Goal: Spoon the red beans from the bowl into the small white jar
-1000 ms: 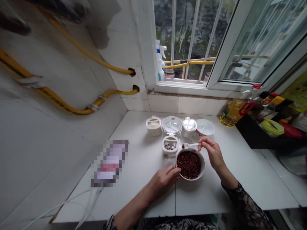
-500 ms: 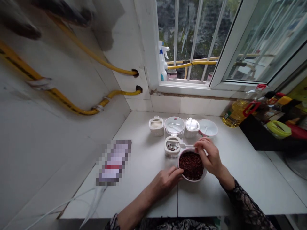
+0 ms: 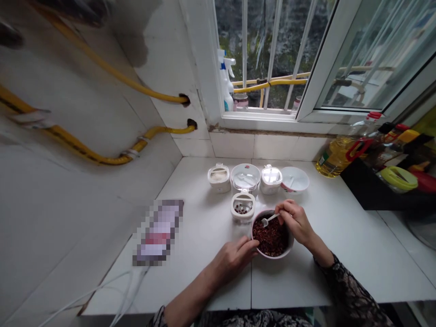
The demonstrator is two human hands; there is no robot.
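My right hand (image 3: pixel 293 220) pinches the handle of a small white spoon (image 3: pixel 269 221), its head over the dark reddish-brown dried bits, which look like peppercorns (image 3: pixel 270 240), in a round bowl (image 3: pixel 277 257). My left hand (image 3: pixel 235 256) grips the bowl's left rim, fingers against its side. Just beyond the bowl stands a clear jar (image 3: pixel 242 213) with a white rim; a few of the same dark bits are inside, and its lid is raised. Behind it are a jar of pale powder (image 3: pixel 219 178), a jar with a clear lid (image 3: pixel 271 180) and two white bowls, one round (image 3: pixel 245 175) and one shallow (image 3: pixel 297 179).
At the right back, an oil bottle (image 3: pixel 335 156) stands beside a black box (image 3: pixel 357 184) of condiments. A blurred-out device with a cable (image 3: pixel 160 231) lies on the left of the white tiled counter (image 3: pixel 190 272). Yellow pipes (image 3: pixel 116 160) run along the left wall.
My right hand has brought the spoon from beside the jar down and over the bowl's contents. My left hand still holds the bowl. The view has shifted slightly.
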